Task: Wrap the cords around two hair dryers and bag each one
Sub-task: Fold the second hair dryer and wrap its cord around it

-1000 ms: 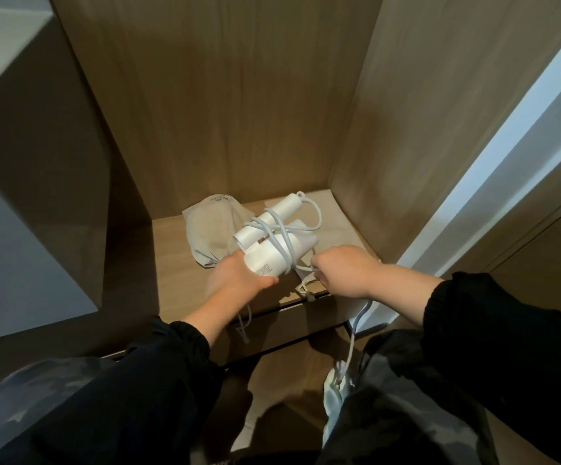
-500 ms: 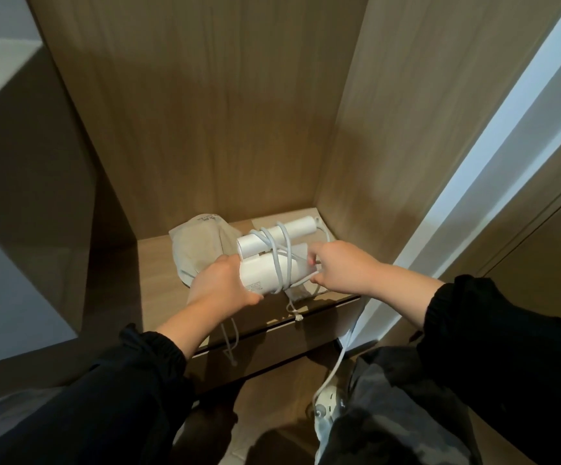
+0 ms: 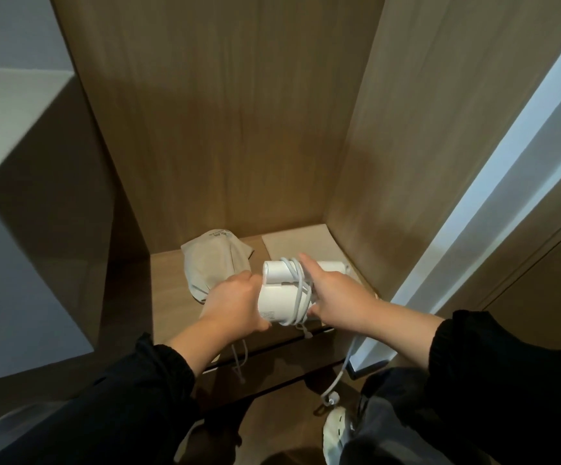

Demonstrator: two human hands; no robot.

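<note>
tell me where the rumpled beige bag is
Head view: the rumpled beige bag lies on the wooden shelf, left of centre, just beyond the left hand, left of the hair dryer.

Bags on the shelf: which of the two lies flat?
The right bag, spread flat behind the hair dryer. The left bag is rounded and bulging, with print on its top.

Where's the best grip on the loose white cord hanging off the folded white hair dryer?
Probably high, just under the edge of the wooden shelf, from the right: the loose white cord hangs free there, near the right hand; its plug dangles low.
</note>
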